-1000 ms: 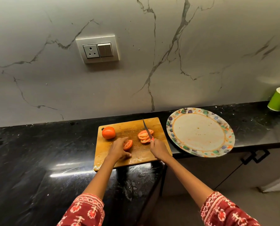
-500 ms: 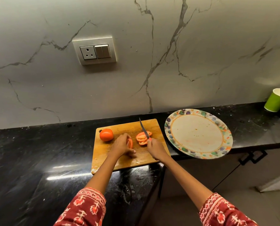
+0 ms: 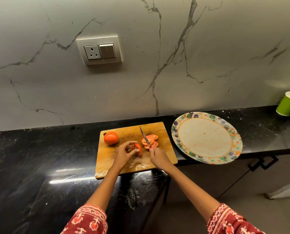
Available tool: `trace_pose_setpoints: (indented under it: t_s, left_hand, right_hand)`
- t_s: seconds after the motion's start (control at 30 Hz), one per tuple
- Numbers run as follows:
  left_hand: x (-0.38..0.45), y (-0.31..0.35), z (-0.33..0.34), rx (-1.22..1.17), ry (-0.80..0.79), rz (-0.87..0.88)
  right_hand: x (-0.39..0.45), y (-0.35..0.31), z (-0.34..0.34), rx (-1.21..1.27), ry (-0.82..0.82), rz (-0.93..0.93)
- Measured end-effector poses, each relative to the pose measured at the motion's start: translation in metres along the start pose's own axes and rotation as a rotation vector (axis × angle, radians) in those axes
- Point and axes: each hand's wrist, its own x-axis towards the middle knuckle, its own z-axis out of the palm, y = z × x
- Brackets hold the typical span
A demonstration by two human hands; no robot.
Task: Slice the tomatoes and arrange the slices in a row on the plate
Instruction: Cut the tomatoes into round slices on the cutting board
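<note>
Since the earlier frame, the left hand (image 3: 124, 153) had lifted its fingers, pinching the tomato piece (image 3: 138, 149) upright on the board (image 3: 164, 150).

No writing was readable. Right hand (image 3: 158, 156) gripped the knife (image 3: 146, 139), blade over the slices (image 3: 150, 141) just right of the piece; whole tomato (image 3: 110, 137) lay at the board's far left; plate (image 3: 206, 159) stood beside.

Brightness: you get dim, warm indoor light, evenly spread.
Glare: you see white streaks reflected on the black counter (image 3: 39, 166), left of the cutting board (image 3: 134, 130).
Bright patch: a soft glow lies on the marble wall (image 3: 157, 73) at far right, above the green cup (image 3: 288, 103).
Shadows: faint, soft-edged.
Distortion: the counter edge bows; the corners stretch.
Sharpness: the centre is fairly crisp, the sleeves (image 3: 88, 220) soft.
</note>
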Motion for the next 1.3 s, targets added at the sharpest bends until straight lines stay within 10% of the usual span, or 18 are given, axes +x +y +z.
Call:
trace_pose_setpoints:
  t_s: [1.3]
  left_hand:
    - [-0.009,0.007,0.013,-0.25,0.11,-0.164]
  right_hand:
    - [-0.046,-0.021,0.03,-0.269,0.073,0.046]
